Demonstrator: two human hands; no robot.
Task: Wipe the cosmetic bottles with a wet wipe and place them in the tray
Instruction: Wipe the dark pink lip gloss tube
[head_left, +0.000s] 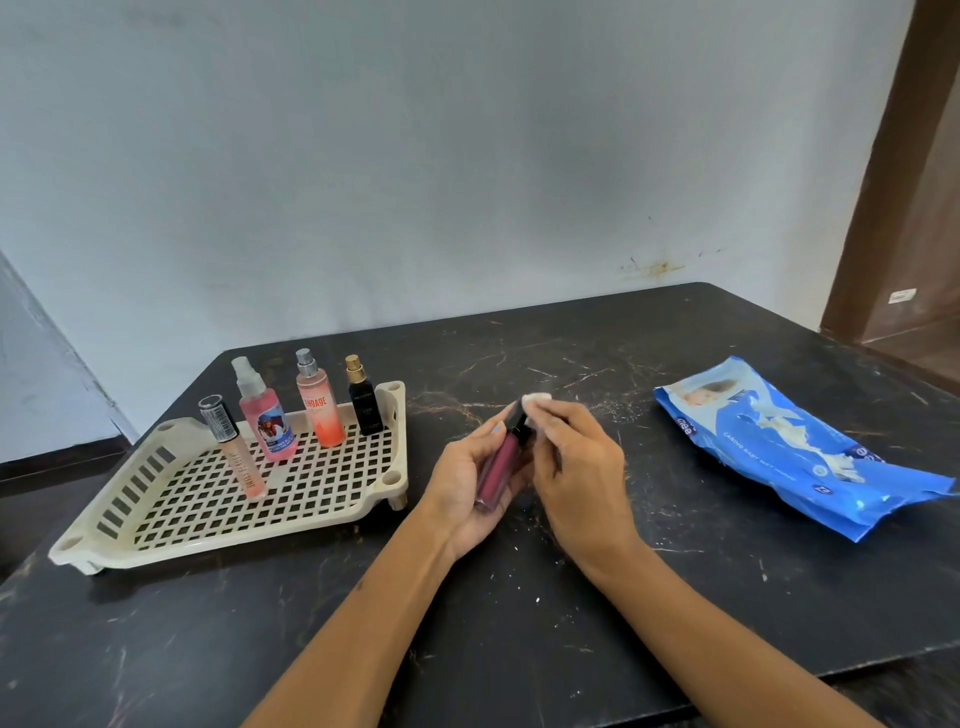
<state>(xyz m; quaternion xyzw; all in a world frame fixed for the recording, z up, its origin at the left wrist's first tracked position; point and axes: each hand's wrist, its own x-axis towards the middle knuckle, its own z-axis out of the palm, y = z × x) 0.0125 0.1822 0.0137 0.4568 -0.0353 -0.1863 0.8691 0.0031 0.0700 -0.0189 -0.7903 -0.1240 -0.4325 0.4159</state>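
Maroon lip gloss tube is gripped in the curled fingers of the left hand above a black marble table, while a white wet wipe is pinched against its black cap by the right hand. Four bottles are stood upright in the cream slotted tray at left: a concealer tube, a pink spray bottle, an orange spray bottle and a black perfume bottle. A blue wipes pack is laid well apart at right.
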